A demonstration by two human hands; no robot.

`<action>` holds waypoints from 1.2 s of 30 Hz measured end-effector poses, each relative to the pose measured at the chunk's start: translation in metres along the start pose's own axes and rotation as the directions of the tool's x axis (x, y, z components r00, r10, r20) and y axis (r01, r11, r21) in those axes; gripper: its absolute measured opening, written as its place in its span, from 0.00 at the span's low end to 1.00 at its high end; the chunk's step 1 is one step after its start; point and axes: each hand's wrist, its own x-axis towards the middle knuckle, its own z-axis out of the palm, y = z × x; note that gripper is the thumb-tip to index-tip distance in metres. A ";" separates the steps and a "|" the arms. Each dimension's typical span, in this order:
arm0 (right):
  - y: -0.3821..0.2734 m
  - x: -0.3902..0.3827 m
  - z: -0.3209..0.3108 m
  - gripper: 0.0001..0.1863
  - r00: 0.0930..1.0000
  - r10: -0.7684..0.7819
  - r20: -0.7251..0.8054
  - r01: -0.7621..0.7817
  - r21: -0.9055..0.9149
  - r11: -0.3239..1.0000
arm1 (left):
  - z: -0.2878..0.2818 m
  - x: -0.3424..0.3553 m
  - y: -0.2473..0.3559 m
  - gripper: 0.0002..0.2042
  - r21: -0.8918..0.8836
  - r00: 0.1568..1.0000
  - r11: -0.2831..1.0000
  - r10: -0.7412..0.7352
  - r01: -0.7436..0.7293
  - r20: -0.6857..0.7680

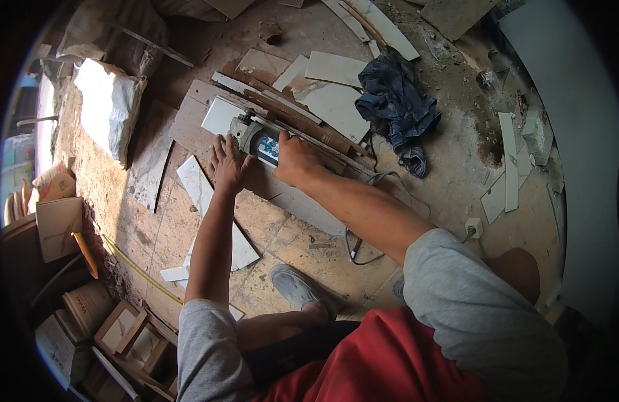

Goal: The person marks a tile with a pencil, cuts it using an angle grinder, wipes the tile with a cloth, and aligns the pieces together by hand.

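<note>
My right hand wraps round a silver and dark power cutter with a blue label, which lies on a stack of boards and tile pieces. My left hand has its fingers spread at the cutter's front left, fingertips by the lower end of a white tile piece. Long brown strips lie just beyond the cutter, and a grey board lies under the white piece. A dark cord runs over the floor to the right of my right hand.
Loose tile offcuts, a crumpled dark cloth, a white socket block, a yellow tape or rod and cartons lie around me. A white slab-like bundle stands left, a pale wall or panel right.
</note>
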 end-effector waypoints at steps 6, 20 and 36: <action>-0.003 -0.003 -0.009 0.32 0.993 0.042 0.112 -0.043 0.004 0.999 | 0.002 0.001 -0.002 0.47 -0.002 1.000 1.000 0.010 -0.010 -0.007; 0.008 -0.003 0.004 0.32 1.000 0.011 0.013 -0.011 -0.009 1.000 | 0.002 0.000 -0.002 0.46 0.000 1.000 1.000 0.007 -0.007 -0.026; 0.009 -0.010 -0.001 0.29 0.999 0.028 0.026 -0.028 0.003 1.000 | -0.002 -0.001 0.003 0.44 0.008 1.000 1.000 -0.009 0.009 -0.003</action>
